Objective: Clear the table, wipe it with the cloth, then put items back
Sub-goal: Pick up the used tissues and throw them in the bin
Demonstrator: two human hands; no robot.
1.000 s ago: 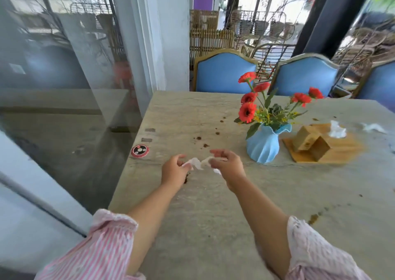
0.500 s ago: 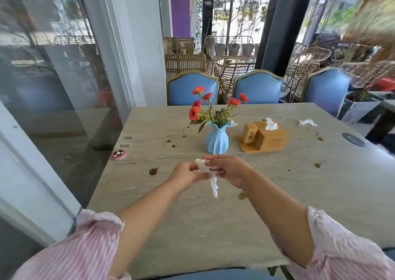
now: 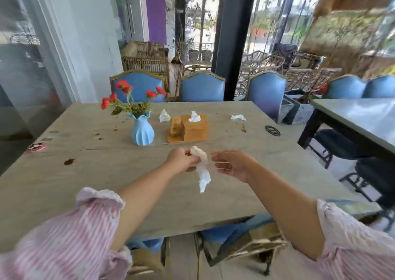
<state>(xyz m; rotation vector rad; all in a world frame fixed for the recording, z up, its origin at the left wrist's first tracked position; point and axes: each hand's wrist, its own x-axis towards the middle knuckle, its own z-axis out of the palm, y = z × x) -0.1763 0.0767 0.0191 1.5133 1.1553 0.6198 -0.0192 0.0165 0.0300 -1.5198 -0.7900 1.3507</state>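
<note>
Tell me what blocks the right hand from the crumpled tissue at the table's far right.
Nothing visible. Only bare table and a small brown stain lie between the right hand and that crumpled tissue; the wooden tissue box stands left of that path.

Left: glass wall (image 3: 19, 66), white pillar (image 3: 89, 40) | Upper centre: purple door (image 3: 155, 12), dark column (image 3: 233, 34), daylight through the windows | Middle: three blue chairs (image 3: 202, 88) along the far edge of the table (image 3: 85, 183), wicker furniture (image 3: 147, 59) behind | Right: second table (image 3: 359, 115), dark chairs (image 3: 339, 144) beneath.
</note>
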